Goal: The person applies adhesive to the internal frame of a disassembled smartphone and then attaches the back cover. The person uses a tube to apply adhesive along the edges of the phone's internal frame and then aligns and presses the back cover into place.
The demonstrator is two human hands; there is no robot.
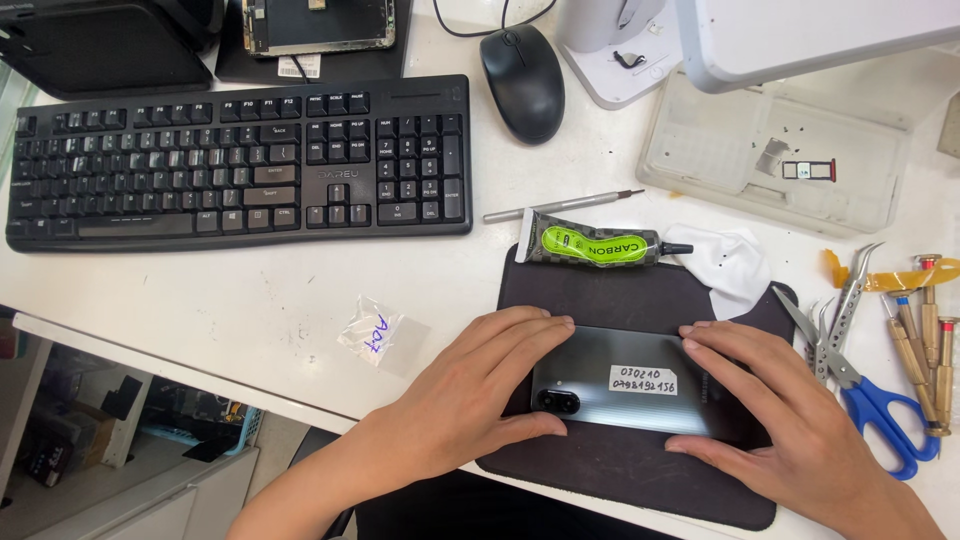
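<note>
White surface [250, 290] carries everything. Black keyboard [238, 160] sits at the far left, pushed back out of the work zone. Dark mat [620, 465] lies at the near edge, giving a soft, non-slip base. Clear plastic tray [780, 160] at far right holds small parts, a card tray among them. Phone [625, 393] lies back-side up in the middle of the mat, camera end to the left, white label on its back.

Left hand [470, 395] lies over the phone's camera end, fingers [520, 335] spread flat on top, thumb along the near edge, likely pressing and steadying it. Right hand [790, 420] covers the other end the same way, fingers flat and pressing down, not curled around anything.

Black mouse [522, 80] sits behind the keyboard's right end. Blue-handled scissors [865, 395] and tweezers [850, 295] lie just right of the mat, within reach. Glue tube [595, 245] rests on the mat's far edge, thin screwdriver [560, 206] behind it. Small plastic bag [372, 333] lies left of the mat.
</note>
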